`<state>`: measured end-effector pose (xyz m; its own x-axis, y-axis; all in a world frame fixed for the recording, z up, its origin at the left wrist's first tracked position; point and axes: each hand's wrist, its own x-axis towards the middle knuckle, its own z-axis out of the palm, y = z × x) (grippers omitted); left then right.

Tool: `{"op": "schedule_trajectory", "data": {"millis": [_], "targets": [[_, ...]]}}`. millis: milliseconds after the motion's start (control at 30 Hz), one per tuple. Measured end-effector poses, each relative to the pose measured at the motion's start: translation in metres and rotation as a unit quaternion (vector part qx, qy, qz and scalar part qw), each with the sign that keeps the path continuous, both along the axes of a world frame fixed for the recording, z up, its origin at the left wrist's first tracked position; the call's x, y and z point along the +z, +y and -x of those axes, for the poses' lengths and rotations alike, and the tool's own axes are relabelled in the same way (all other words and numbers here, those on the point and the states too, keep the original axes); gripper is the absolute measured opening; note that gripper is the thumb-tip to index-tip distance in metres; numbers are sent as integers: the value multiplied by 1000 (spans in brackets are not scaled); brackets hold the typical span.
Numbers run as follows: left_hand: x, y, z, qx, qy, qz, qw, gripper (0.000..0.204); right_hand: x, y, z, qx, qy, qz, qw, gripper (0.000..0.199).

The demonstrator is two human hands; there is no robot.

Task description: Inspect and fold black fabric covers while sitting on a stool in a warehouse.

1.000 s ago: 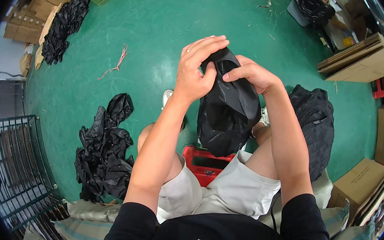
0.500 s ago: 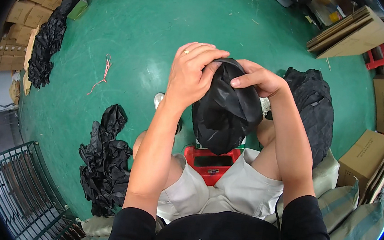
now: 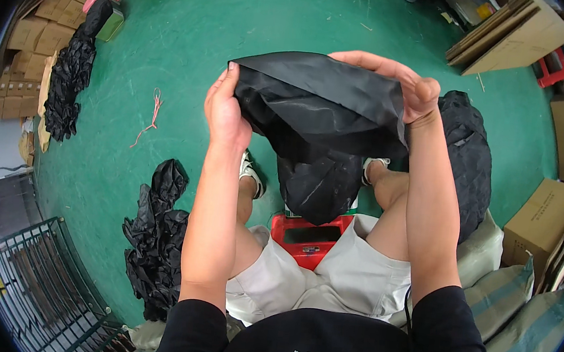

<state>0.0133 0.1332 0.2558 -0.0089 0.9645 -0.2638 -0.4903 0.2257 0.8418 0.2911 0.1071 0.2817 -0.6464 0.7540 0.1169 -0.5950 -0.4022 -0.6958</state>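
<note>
A piece of thin, shiny black fabric (image 3: 316, 101) is spread wide in front of me, its upper edge pulled out between both hands. My left hand (image 3: 226, 116) grips its left corner, thumb on the near side and the other fingers partly hidden. At the right end, my right hand (image 3: 409, 90) holds the fabric, its fingers reaching behind the upper edge. More black fabric (image 3: 318, 186) hangs below, between my knees; whether it is the same piece I cannot tell. Under that sits a red plastic box (image 3: 309, 250) with a dark top opening.
Crumpled black fabric (image 3: 160, 246) lies on the green floor at my left, and a larger black pile (image 3: 466, 166) stands at my right. A pink string (image 3: 155, 113) lies farther off. Cardboard boxes (image 3: 540, 214) and woven sacks (image 3: 501, 292) are on the right; a metal rack (image 3: 47, 282) stands lower left.
My hands have moved apart, the left one outward to the left and down, the right one slightly up. The bunched black fabric is now stretched wide between them.
</note>
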Motion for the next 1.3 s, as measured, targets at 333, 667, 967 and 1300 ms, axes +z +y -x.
{"op": "schedule_trajectory", "data": {"millis": [333,667,967,1300], "targets": [[-12,14,8,34,-101,67,992,35,-22,5,12,-52,-445,-85,890,58],[-18,14,15,45,-33,21,998,26,-25,16,12,-262,-541,-94,793,37],[-9,7,4,35,86,-50,994,14,-26,19,15,-360,-503,-68,783,30],[1,-8,-13,-66,384,-170,905,32,-16,14,28,-306,-401,-95,858,29]]}}
